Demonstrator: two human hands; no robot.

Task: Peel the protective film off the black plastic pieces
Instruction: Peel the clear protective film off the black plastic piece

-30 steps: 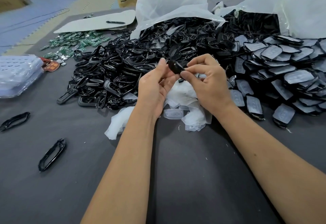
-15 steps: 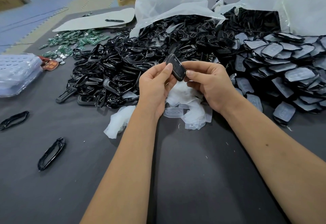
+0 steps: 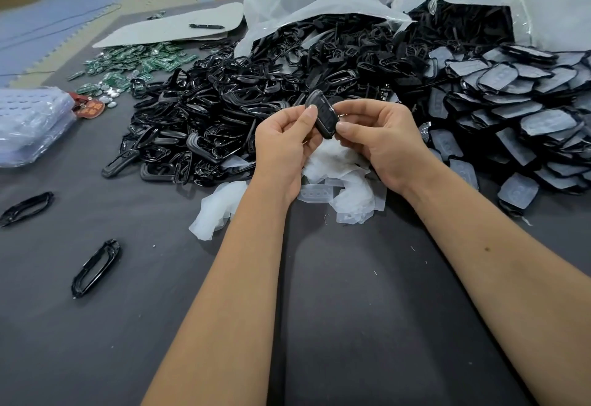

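The piece (image 3: pixel 321 117) is now tilted up, face toward the camera, pinched between left hand (image 3: pixel 284 146) and right hand (image 3: pixel 380 137) above the film scraps (image 3: pixel 339 162) (looks bare now, hard to tell), so probably ready to drop.

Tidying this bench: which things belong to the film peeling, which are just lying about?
Job: black piece held by left hand and right hand; filmed pieces; peeled films.
Lying about: green circuit boards; pen; black frames.
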